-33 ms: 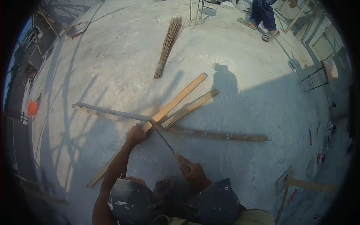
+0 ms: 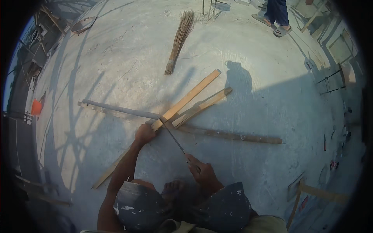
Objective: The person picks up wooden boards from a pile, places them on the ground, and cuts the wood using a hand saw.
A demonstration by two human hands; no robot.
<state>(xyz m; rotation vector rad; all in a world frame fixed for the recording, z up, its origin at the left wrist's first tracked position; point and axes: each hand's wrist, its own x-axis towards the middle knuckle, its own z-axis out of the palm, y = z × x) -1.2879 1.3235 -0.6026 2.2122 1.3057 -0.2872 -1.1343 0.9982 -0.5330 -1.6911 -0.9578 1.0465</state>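
My left hand (image 2: 145, 133) is closed around the near end of a pale wooden strip (image 2: 190, 95), which slants away to the upper right. In my right hand (image 2: 204, 173) is the handle of a handsaw; its thin dark blade (image 2: 175, 139) meets the strip just beyond my left fingers. Under that strip runs a greyish length of wood (image 2: 120, 110), reaching out to the left. A second pale strip (image 2: 206, 105) lies beside the first on the right. Another piece of wood (image 2: 112, 167) extends toward the lower left, partly hidden by my left arm.
A brown wooden length (image 2: 241, 137) lies to the right on the concrete floor (image 2: 128, 70). Farther off are a twig broom (image 2: 179, 44), a shallow pan (image 2: 82, 25) and an orange object (image 2: 36, 107). Another person's sandalled feet (image 2: 280, 31) stand at the far right.
The whole view has shifted slightly, so the scene sits a little higher and farther right. Both hands keep their grips, and the saw blade stays at the strip.
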